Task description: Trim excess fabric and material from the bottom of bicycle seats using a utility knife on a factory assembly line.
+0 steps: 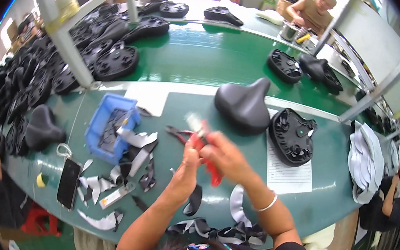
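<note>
My right hand (223, 154) grips a red-handled cutter (205, 151) above the green bench, its image blurred by motion. Close against it, my left hand (189, 159) closes on the same tool or on a small piece held at its jaws; I cannot tell which. A second red-and-black plier (178, 133) lies on the bench just left of my hands. Black and white trimmed strips (140, 155) lie scattered below and to the left of them. An upright black bicycle saddle (244, 105) and an upside-down saddle (292, 135) sit beyond my hands.
A blue bin (98, 129) of strips stands at the left, with a phone (68, 182) and a roll of tape (40, 180) near the front edge. A paper sheet (287, 171) lies right. Several saddles crowd the conveyor (207, 57) and left rack. Other people work around.
</note>
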`<state>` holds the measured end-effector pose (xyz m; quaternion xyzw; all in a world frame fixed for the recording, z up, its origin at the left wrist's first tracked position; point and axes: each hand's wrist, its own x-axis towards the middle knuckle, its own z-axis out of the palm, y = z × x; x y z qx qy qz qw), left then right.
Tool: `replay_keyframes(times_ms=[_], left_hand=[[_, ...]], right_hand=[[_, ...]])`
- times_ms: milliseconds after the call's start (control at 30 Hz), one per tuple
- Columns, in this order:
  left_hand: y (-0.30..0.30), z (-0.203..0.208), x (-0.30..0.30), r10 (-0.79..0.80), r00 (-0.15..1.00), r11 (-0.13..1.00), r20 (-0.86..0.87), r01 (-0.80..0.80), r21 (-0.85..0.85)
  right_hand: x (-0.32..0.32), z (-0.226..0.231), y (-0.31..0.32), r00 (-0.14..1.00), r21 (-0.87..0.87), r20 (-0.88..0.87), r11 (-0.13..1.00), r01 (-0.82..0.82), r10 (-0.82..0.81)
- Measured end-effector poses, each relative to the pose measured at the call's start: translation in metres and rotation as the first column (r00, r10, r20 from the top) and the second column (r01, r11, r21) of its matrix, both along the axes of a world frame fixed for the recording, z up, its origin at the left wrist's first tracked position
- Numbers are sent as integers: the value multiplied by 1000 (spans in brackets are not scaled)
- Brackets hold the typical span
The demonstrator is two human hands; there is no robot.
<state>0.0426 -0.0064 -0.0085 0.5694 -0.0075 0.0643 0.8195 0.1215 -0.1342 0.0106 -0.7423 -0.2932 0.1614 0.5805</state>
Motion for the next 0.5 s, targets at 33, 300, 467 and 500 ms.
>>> replay_keyframes(times_ms=[33,300,467,500], left_hand=[[-6,1,14,-20,1000,970,-1,19,241],[-32,-47,53,95,970,434,225,-244,867],[-21,-59,63,239,936,430,259,-341,836],[-19,-58,62,267,931,444,247,-347,826]], right_hand=[[30,-4,-25,991,88,-109,992,88,-78],[321,-30,-158,741,362,-370,648,671,-561],[408,-73,-137,449,161,-534,435,886,-716],[414,-78,-132,425,90,-540,452,887,-726]])
